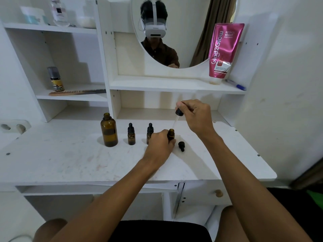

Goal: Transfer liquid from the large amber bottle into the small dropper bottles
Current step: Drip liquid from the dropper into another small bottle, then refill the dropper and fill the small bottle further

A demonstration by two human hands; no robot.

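Pinching the dropper (178,114) by its black cap, the right hand (197,117) holds the glass tube slanted down toward the mouth of the small open bottle (171,134), which the left hand (160,145) grips upright on the table (70,163).

I see a white desk top (70,159), scuffed, with faint pink stains left of centre. A row stands on it across mid-frame. From left: large amber bottle (109,132), neck uncapped; first capped dropper bottle (131,135), apart from its neighbours; second capped dropper bottle (150,131), lower part hidden; open small bottle (171,134), no cap. A loose black dropper cap (181,146) lies just right of that last one, slightly lower in frame.
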